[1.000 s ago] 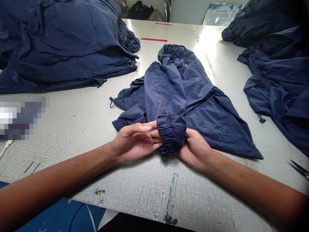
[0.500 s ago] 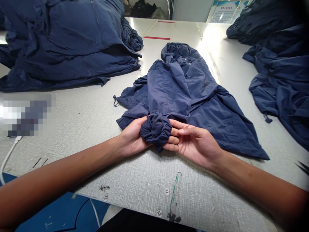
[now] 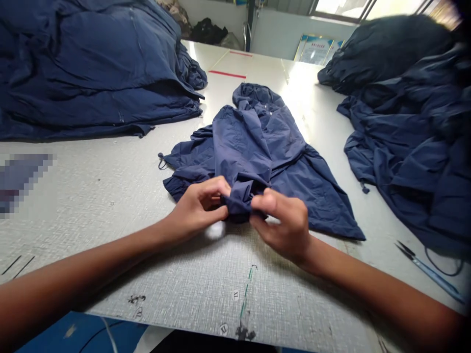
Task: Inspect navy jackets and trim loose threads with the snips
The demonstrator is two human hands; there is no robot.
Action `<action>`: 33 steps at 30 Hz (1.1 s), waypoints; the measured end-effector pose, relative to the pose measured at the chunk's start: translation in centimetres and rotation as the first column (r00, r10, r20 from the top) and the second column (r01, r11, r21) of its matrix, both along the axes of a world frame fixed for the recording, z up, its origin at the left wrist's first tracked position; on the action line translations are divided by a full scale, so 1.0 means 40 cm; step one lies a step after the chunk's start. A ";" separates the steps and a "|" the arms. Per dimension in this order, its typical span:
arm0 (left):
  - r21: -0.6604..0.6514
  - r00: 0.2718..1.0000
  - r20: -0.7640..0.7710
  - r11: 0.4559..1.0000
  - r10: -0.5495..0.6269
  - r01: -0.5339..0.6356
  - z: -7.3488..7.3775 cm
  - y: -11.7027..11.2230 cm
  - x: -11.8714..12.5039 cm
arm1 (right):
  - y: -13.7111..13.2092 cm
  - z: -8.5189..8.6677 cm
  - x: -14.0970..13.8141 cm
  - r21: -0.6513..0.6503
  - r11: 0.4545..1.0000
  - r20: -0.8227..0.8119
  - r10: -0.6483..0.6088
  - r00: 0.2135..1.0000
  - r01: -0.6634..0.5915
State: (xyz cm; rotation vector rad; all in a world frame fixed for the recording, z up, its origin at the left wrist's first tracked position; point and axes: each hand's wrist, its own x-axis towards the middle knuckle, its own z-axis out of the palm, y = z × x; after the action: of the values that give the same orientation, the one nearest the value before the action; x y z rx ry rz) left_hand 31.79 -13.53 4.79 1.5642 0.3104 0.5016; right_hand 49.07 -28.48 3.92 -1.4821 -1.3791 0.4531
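Note:
A navy hooded jacket [image 3: 272, 147] lies spread on the grey table [image 3: 110, 196], hood pointing away from me. One sleeve runs down its middle and ends in a gathered elastic cuff [image 3: 241, 198] at the near edge. My left hand [image 3: 200, 208] pinches the cuff from the left with curled fingers. My right hand [image 3: 285, 223] grips the same cuff from the right, fingers bent over the fabric. The cuff is bunched up between both hands, just above the table.
A tall stack of navy jackets [image 3: 91, 68] fills the far left. Another heap of navy jackets [image 3: 408, 127] covers the right side. Thread snips [image 3: 427, 269] lie at the right near edge. Measurement marks [image 3: 235, 296] are drawn near the table's front edge.
The cuff went from resting on my flat open palms to being pinched between both hands' curled fingers. The view shifted slightly, showing more of the right heap and the snips.

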 end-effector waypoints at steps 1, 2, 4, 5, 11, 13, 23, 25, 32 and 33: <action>0.197 0.992 0.067 0.973 0.106 -0.117 0.008 -0.003 -0.007 | -0.008 0.008 0.002 0.028 1.000 0.166 -0.010 0.986 0.006; 0.344 0.968 0.152 0.907 0.202 -0.243 0.015 -0.005 -0.015 | -0.014 0.018 0.003 0.044 0.999 0.285 0.005 0.958 -0.018; 0.480 0.883 0.328 0.746 0.336 -0.462 0.030 -0.009 -0.032 | -0.022 0.047 0.002 0.066 0.995 0.423 0.041 0.905 -0.076; 0.491 0.841 0.389 0.688 0.377 -0.535 0.039 -0.011 -0.039 | -0.023 0.066 -0.001 0.088 0.992 0.474 0.034 0.880 -0.085; 0.598 0.892 0.316 0.663 0.323 -0.451 0.111 -0.067 -0.049 | -0.055 0.161 -0.061 0.291 0.940 0.751 -0.340 0.566 0.177; 0.693 0.954 0.192 0.656 0.232 -0.299 0.124 -0.097 -0.052 | -0.090 0.161 -0.090 0.317 0.929 0.795 -0.371 0.480 0.193; 0.747 0.927 -0.290 0.550 -0.236 0.374 0.077 -0.110 -0.066 | -0.218 0.082 -0.127 -0.239 0.948 0.822 0.082 0.563 0.212; 0.733 0.907 -0.199 0.559 -0.370 0.389 0.107 -0.043 -0.056 | -0.219 0.092 -0.068 -0.262 0.913 0.755 -0.006 0.655 0.311; 0.795 0.922 -0.143 0.597 0.360 -0.110 0.114 0.313 -0.056 | -0.261 0.032 0.260 -0.222 0.558 0.739 -0.439 0.512 0.799; 0.792 0.914 -0.186 0.605 0.362 -0.078 0.099 0.336 -0.060 | -0.269 0.015 0.283 -0.260 0.568 0.701 -0.445 0.557 0.781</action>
State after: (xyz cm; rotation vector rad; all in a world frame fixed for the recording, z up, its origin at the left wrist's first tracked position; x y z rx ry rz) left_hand 29.39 -0.08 8.77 2.5045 0.6133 0.6090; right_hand 60.40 -39.25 4.53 -2.6552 -1.0011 -0.1366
